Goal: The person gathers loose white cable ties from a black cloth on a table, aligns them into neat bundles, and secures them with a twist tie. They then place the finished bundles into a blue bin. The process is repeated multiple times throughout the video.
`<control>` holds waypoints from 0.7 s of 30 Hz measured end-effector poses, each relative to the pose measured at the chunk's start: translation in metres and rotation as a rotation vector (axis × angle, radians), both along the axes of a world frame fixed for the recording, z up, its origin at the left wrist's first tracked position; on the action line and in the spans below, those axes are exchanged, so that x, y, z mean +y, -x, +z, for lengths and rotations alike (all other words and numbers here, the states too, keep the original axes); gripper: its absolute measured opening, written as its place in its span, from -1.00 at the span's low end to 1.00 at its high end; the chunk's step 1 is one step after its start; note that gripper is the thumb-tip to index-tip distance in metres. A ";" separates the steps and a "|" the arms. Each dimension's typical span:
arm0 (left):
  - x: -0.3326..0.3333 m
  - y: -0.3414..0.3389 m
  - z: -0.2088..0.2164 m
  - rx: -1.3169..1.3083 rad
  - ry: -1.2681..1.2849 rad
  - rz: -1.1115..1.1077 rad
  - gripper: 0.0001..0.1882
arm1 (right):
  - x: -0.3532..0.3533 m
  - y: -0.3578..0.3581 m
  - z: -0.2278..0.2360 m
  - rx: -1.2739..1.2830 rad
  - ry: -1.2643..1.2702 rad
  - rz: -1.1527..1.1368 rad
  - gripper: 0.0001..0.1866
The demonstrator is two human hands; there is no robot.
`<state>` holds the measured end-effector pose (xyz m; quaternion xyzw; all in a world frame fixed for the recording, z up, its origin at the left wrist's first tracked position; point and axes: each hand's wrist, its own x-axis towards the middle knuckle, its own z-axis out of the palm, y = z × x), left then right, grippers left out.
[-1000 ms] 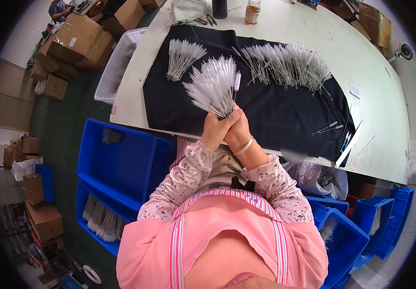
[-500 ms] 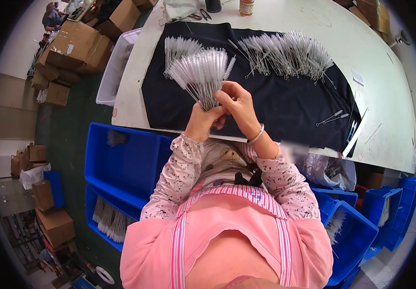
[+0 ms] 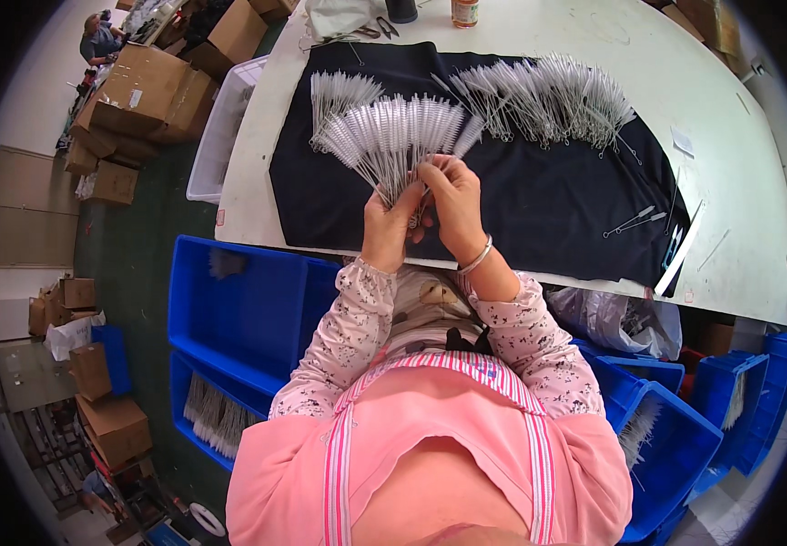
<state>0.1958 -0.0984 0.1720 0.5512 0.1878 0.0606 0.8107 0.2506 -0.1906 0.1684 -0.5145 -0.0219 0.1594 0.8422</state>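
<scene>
A fanned bundle of thin wire brushes (image 3: 393, 132) with white bristles rises from my left hand (image 3: 388, 227), which is closed round the wire stems. My right hand (image 3: 453, 200) pinches stems at the bundle's right side, its fingertips close to my left thumb. One brush (image 3: 469, 135) leans out to the right of the fan, near my right fingers. Behind the fan lies a smaller pile of brushes (image 3: 339, 91) on the dark cloth (image 3: 539, 214). Farther right is a long heap of brushes (image 3: 557, 96), bristle ends pointing away from me.
A few loose brushes (image 3: 634, 221) and blue-handled snips (image 3: 672, 246) lie at the cloth's right. Black scissors (image 3: 386, 29) and an orange-labelled jar (image 3: 465, 13) stand at the table's back. Blue bins (image 3: 238, 296) flank me, some holding brushes. Cardboard boxes (image 3: 138, 86) are stacked left.
The fan of brushes has spread wider to the right. My right hand has shifted slightly right and turned, its fingers now pinching lower stems near one outlying brush.
</scene>
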 end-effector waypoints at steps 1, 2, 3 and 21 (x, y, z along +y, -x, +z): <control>-0.001 -0.001 -0.001 -0.004 0.001 0.002 -0.82 | -0.001 -0.001 0.000 0.033 -0.053 0.005 -0.87; -0.001 -0.001 -0.002 -0.008 0.002 0.003 -0.83 | -0.002 -0.002 0.006 0.106 -0.125 0.030 -0.87; 0.000 -0.002 -0.003 -0.002 0.006 -0.004 -0.83 | -0.002 -0.003 0.005 0.100 -0.135 0.051 -0.86; -0.006 0.004 -0.017 -0.002 -0.060 0.044 -0.59 | -0.005 -0.003 -0.006 0.127 -0.061 0.102 -0.82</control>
